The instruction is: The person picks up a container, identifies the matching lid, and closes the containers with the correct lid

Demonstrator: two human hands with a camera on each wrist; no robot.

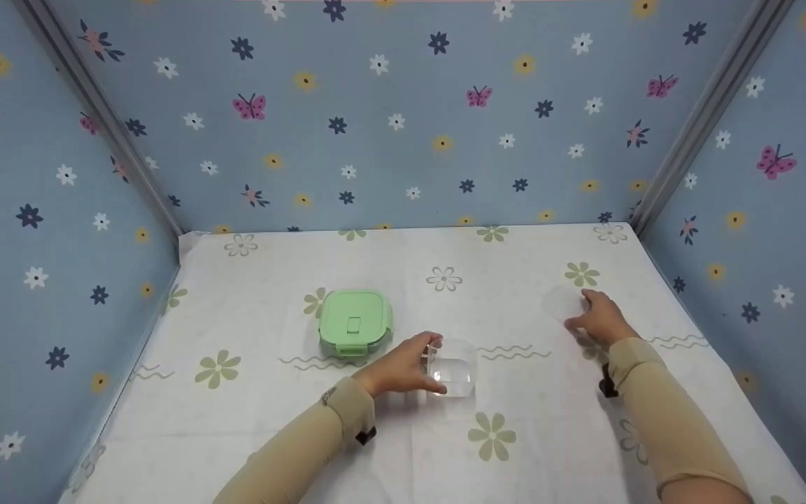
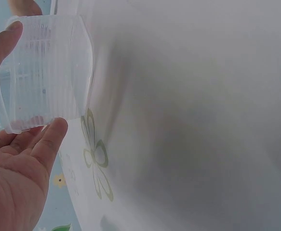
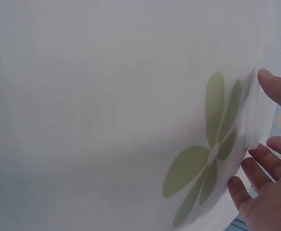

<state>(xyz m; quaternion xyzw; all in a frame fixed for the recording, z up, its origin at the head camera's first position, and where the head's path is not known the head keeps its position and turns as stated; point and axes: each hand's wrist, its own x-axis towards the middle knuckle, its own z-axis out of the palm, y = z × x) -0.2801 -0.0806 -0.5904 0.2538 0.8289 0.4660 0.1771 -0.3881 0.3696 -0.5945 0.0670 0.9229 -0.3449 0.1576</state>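
Clear plastic container [image 1: 453, 369] sits near front-center of table [image 1: 270, 420], pinched btwn thumb & fingers of my left hand [image 1: 399, 367]. Right hand [image 1: 599, 318], fingers loose, touches clear lid [image 1: 562, 302] toward right edge. Best to keep container steady, grip light; green lunchbox [image 1: 354, 323] just beside.

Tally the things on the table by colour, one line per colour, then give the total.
Green: 1, the green lidded box.
Clear: 2, the clear square container in the left hand's grip, and the clear flat lid under the right hand's fingertips.
Total: 3 things on the flowered tablecloth.
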